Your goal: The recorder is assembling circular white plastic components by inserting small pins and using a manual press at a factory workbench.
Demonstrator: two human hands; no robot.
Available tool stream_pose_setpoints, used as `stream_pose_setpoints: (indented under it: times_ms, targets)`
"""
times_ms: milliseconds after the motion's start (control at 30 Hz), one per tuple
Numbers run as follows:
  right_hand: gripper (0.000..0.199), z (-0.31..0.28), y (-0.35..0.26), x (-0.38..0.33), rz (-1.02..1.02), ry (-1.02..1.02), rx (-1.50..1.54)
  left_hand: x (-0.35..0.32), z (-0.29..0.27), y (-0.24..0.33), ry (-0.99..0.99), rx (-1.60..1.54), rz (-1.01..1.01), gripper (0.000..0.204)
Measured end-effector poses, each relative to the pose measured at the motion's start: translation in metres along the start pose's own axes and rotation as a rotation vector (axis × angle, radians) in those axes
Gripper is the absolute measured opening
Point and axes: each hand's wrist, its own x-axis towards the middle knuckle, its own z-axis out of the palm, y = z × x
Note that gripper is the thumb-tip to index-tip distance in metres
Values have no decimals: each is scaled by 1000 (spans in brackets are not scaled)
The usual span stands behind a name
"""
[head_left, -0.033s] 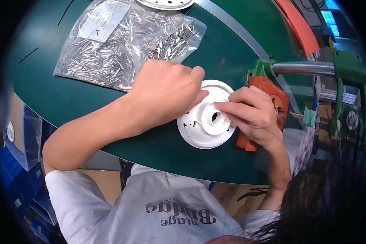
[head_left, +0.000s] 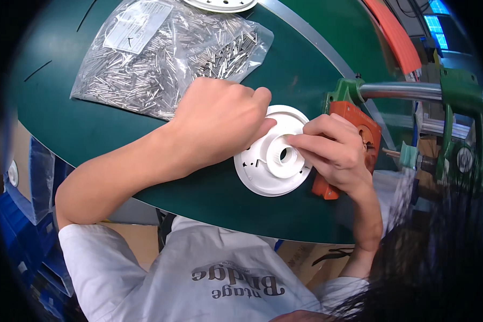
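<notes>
A white round plastic disc (head_left: 271,166) with a raised hollow hub lies on the green table (head_left: 118,134), near its front edge. My left hand (head_left: 220,121) rests curled over the disc's left rim, with the fingertips pressing on it. My right hand (head_left: 333,147) comes from the right, its thumb and fingers pinched against the hub. Whether something small sits between those fingertips is hidden. An orange block-shaped fixture (head_left: 369,129) lies just under and behind my right hand, touching the disc's right side.
A clear bag of several small metal pins (head_left: 161,53) lies at the back left. Another white disc (head_left: 222,4) shows at the top edge. A green clamp with a metal rod (head_left: 413,91) stands at the right, and blue crates (head_left: 32,182) sit below left.
</notes>
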Motion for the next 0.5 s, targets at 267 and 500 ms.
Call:
stream_pose_setpoints:
  times_ms: [267, 500]
  targets:
    - [22, -4, -6, 4, -17, -32, -115, 0, 2, -1, 26, 18, 14, 34]
    - [20, -7, -1, 3, 68, -112, 57, 0, 3, 1, 4, 23, 20, 35]
